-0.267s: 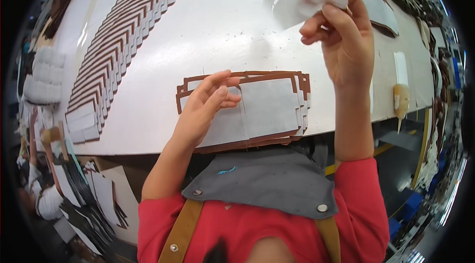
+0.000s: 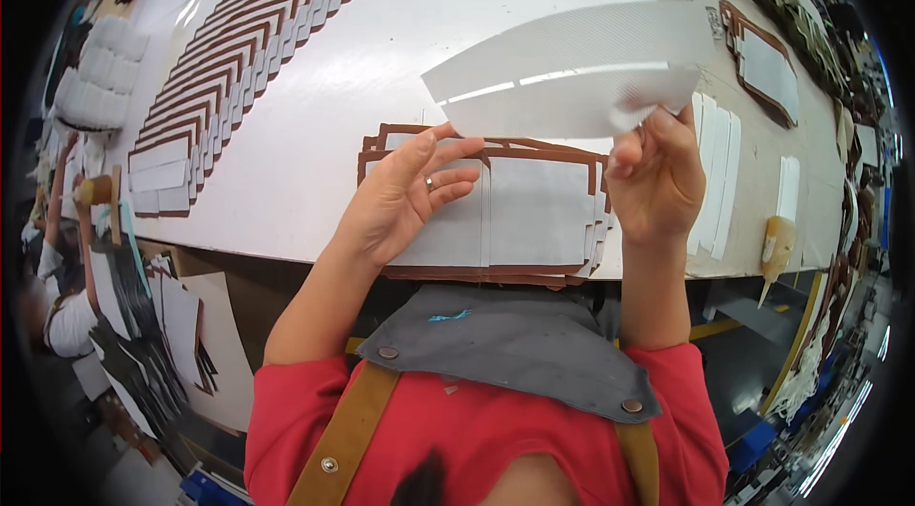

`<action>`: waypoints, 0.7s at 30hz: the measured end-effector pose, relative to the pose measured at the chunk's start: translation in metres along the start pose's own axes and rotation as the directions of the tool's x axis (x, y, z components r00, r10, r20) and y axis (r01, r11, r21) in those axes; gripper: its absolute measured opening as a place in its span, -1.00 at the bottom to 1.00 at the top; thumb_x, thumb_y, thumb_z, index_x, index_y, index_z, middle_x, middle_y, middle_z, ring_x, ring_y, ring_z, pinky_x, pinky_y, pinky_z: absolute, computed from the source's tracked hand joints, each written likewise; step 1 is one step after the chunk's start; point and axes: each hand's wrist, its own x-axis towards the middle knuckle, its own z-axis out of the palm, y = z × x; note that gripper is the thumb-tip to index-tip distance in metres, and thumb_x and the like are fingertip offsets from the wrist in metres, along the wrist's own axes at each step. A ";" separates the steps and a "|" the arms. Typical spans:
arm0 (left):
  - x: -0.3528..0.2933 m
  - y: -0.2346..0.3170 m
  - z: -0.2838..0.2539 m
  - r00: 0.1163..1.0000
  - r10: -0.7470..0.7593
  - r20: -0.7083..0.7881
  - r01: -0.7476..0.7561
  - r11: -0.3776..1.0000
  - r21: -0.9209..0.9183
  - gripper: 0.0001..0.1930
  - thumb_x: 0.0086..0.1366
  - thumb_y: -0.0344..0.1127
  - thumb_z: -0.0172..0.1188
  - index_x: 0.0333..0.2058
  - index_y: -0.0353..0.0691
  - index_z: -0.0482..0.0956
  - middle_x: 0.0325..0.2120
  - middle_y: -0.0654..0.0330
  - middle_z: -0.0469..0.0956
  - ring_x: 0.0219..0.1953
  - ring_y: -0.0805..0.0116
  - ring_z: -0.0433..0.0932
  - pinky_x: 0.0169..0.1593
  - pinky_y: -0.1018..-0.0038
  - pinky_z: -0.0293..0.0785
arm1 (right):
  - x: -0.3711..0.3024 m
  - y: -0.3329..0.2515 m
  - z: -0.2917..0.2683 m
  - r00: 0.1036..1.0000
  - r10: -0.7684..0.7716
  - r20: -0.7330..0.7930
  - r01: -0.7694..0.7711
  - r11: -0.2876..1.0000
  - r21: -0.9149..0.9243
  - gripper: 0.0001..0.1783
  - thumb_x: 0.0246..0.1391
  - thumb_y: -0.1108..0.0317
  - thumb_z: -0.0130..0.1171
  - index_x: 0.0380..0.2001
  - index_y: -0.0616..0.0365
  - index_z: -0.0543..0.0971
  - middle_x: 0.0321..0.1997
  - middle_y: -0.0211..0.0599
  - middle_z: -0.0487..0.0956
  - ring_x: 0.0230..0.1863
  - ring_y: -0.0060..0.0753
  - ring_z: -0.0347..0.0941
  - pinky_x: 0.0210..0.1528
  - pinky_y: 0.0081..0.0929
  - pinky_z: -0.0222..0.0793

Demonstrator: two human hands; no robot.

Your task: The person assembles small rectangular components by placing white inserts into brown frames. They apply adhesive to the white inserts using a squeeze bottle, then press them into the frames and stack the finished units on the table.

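Observation:
My right hand (image 2: 660, 184) pinches the right end of a thin white translucent sheet (image 2: 562, 49) with narrow slits along it. The sheet is raised over the table, its free end reaching toward my left hand (image 2: 405, 193). That left hand is open, fingers apart, with a ring on one finger. Its fingertips are close to the sheet's lower left edge; whether they touch it I cannot tell. Under both hands lies a stack of flat pale-grey panels (image 2: 543, 211) with brown borders, at the table's front edge.
A long overlapping row of brown-edged panels (image 2: 224, 77) runs along the left. To the right are white strips (image 2: 715, 172), a glue bottle (image 2: 778, 244) with a pointed nozzle, and more brown-edged panels (image 2: 765, 72). A white bundle (image 2: 100, 77) sits far left, near another person's arms (image 2: 71, 211).
My right hand has come down and nearer with the sheet, which now spreads leftward toward my left hand. The left hand has opened wider. The whole view has shifted slightly.

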 end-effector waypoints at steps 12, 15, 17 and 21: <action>-0.012 0.001 -0.002 0.927 0.343 -0.152 -0.334 0.939 0.083 -0.89 0.31 -0.41 -0.03 -0.21 -0.27 0.34 -0.33 0.21 0.43 -0.33 0.46 0.50 -0.18 0.57 0.45 | -0.013 -0.001 -0.018 0.995 0.048 -0.082 -0.057 0.992 -0.115 -0.67 0.12 0.45 -0.09 -0.04 0.32 0.27 -0.26 -0.04 0.54 -0.50 -0.33 0.56 -0.47 -0.49 0.50; -0.028 0.001 -0.010 0.888 0.416 -0.196 -0.350 0.888 0.297 -0.87 0.26 -0.51 0.01 -0.23 -0.28 0.29 -0.36 0.17 0.43 -0.40 0.46 0.50 -0.27 0.53 0.48 | -0.029 0.005 -0.031 0.971 0.003 -0.238 -0.111 0.889 -0.445 -0.61 0.09 0.52 -0.04 0.00 0.31 0.18 -0.28 -0.06 0.51 -0.50 -0.41 0.53 -0.45 -0.56 0.46; -0.041 -0.007 -0.020 0.868 0.450 -0.212 -0.352 0.857 0.377 -0.85 0.22 -0.55 0.04 -0.30 -0.26 0.24 -0.41 0.19 0.40 -0.45 0.49 0.48 -0.34 0.55 0.48 | -0.045 0.009 -0.038 0.953 -0.002 -0.302 -0.189 0.776 -0.602 -0.53 0.07 0.58 -0.01 0.03 0.28 0.11 -0.29 -0.09 0.49 -0.50 -0.49 0.48 -0.45 -0.62 0.42; -0.064 -0.028 -0.034 0.840 0.503 -0.203 -0.270 0.713 0.647 -0.76 0.19 -0.57 0.09 -0.39 -0.22 0.15 -0.49 0.25 0.35 -0.51 0.56 0.44 -0.42 0.63 0.42 | -0.078 0.019 -0.049 0.947 0.054 -0.317 -0.278 0.634 -0.722 -0.41 0.04 0.65 0.01 0.10 0.19 0.02 -0.34 -0.25 0.43 -0.48 -0.68 0.34 -0.47 -0.74 0.30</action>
